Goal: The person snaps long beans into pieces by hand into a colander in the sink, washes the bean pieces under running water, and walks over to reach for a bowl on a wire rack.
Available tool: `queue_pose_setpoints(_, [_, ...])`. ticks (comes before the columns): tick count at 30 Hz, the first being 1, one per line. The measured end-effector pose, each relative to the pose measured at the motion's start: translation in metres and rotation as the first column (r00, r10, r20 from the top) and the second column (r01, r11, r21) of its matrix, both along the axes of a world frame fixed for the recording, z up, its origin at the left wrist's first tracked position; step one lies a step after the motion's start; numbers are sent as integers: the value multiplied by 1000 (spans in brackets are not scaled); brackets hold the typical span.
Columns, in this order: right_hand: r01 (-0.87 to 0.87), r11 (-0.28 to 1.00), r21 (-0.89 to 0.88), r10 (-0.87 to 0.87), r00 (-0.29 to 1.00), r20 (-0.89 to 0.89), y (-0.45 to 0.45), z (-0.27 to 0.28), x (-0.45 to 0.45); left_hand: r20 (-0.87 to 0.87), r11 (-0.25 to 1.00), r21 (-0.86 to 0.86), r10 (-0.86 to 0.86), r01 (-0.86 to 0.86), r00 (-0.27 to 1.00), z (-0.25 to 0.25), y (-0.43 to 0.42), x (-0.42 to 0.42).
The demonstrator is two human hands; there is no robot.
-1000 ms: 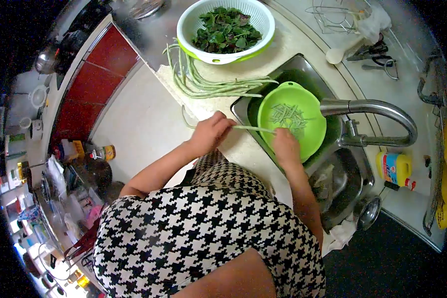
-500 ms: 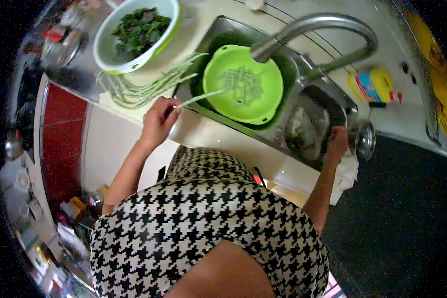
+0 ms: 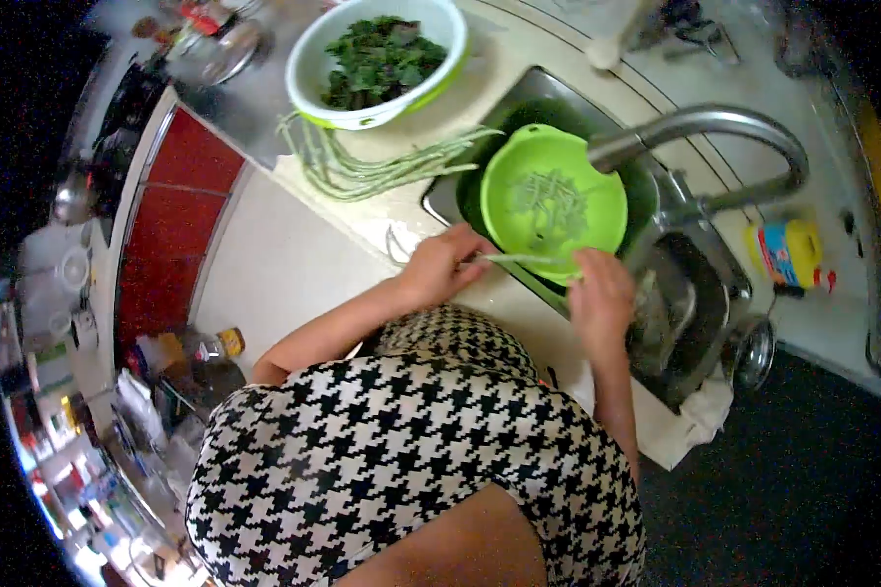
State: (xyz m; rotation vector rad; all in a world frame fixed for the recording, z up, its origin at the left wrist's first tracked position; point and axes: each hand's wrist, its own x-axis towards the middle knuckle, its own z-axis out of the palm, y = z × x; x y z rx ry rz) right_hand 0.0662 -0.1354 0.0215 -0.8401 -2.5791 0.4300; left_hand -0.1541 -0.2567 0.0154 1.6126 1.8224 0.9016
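Observation:
My left hand [image 3: 443,264] is closed around a pale green long bean [image 3: 519,258], whose tail curls out behind the hand. At the bean's other end, the fingers of my right hand [image 3: 602,293] are pinched together on its tip. The bean stretches across the near rim of a bright green basin [image 3: 605,230]. Short bean pieces [image 3: 550,196] lie in the bottom of that basin, which sits in the left bowl of the sink. Several whole long beans [image 3: 392,178] are bunched on the counter, left of the sink.
A white-and-green bowl [image 3: 301,83] of dark leafy greens stands behind the bean bunch. The faucet [image 3: 724,122] arches over the sink [image 3: 442,203]. A yellow bottle [image 3: 791,252] stands at the right, and a cloth [image 3: 705,411] hangs at the counter's right end.
My right hand has moved left from the right sink bowl to the long bean's tip. My left hand still holds the bean, now nearer the basin. The camera view has shifted.

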Motion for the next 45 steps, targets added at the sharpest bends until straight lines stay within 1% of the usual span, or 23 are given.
queue_pose_setpoints(3, [-210,976,56,207,977,50,-11,0,-47,-1,999,-26,23,-23,1000,6,-4,0])
queue_pose_setpoints(6, [-164,970,-181,185,977,106,-17,-20,-60,3,996,-26,86,-86,996,9,-14,-7])
queue_pose_setpoints(9, [-151,978,-143,166,981,97,-21,-32,-66,74,993,26,111,-113,991,1,-19,-12])
queue_pose_setpoints(12, [-63,863,-501,-40,980,-193,-27,-32,-72,196,991,70,102,-118,975,-9,-17,-12])
queue_pose_setpoints(13, [-42,753,-657,-220,925,-311,-21,-36,-70,238,990,84,93,-116,967,-12,-17,-12])
queue_pose_setpoints(15, [-112,454,-884,-591,705,-393,7,-47,-57,336,971,-84,238,-223,911,-24,-25,-18])
queue_pose_setpoints(17, [-44,549,-834,-495,788,-367,26,-45,-53,329,945,-202,312,-257,891,-24,-30,-23])
queue_pose_setpoints(18, [-12,594,-804,-449,825,-344,31,-44,-53,274,968,-124,245,-218,930,-25,-29,-24])
queue_pose_setpoints(19, [101,809,-579,-331,892,-308,32,-47,-55,215,983,-51,181,-174,960,-27,-28,-25])
queue_pose_setpoints(20, [162,946,-280,-229,946,-228,33,-51,-57,150,992,23,119,-124,981,-28,-26,-23])
queue_pose_setpoints(21, [162,985,57,-154,981,-116,35,-47,-63,142,993,-20,122,-120,982,-25,-21,-21])
queue_pose_setpoints(24, [67,998,-1,-67,987,-143,16,-32,-78,104,994,-47,101,-97,989,-30,-9,-15])
queue_pose_setpoints(25, [-31,998,-63,27,997,-67,3,-25,-81,89,997,3,74,-75,993,-28,-7,-12])
queue_pose_setpoints(26, [-119,984,-132,121,993,4,-10,-20,-86,129,999,-37,44,-40,991,-30,-5,-10])
queue_pose_setpoints(28, [-368,900,233,368,929,43,-25,-36,-88,125,1000,6,-19,19,992,-35,-2,-4])
queue_pose_setpoints(29, [-355,923,149,348,935,71,-30,-39,-84,171,997,-69,36,-24,985,-35,-4,-2])
queue_pose_setpoints(31, [-318,948,-22,318,941,115,-37,-42,-79,142,999,-37,25,-20,990,-36,-7,0])
queue_pose_setpoints(34, [-250,955,157,243,968,63,-39,-50,-74,142,995,-99,40,-26,989,-41,-4,5])
queue_pose_setpoints(35, [-214,968,134,208,976,62,-38,-52,-73,148,990,-137,49,-29,988,-43,-2,7])
queue_pose_setpoints(37, [-145,985,91,140,988,61,-35,-54,-73,499,945,-314,247,-92,831,-29,7,12])
queue_pose_setpoints(39, [-9,998,-56,12,999,53,-32,-57,-77,680,897,-428,403,-114,612,-28,17,18])
queue_pose_setpoints(42, [207,940,-271,-190,978,88,-29,-53,-86,693,894,-393,442,-216,570,-26,31,28])
queue_pose_setpoints(45, [314,833,-456,-282,949,139,-17,-59,-87,658,930,-137,344,-342,670,-48,40,41])
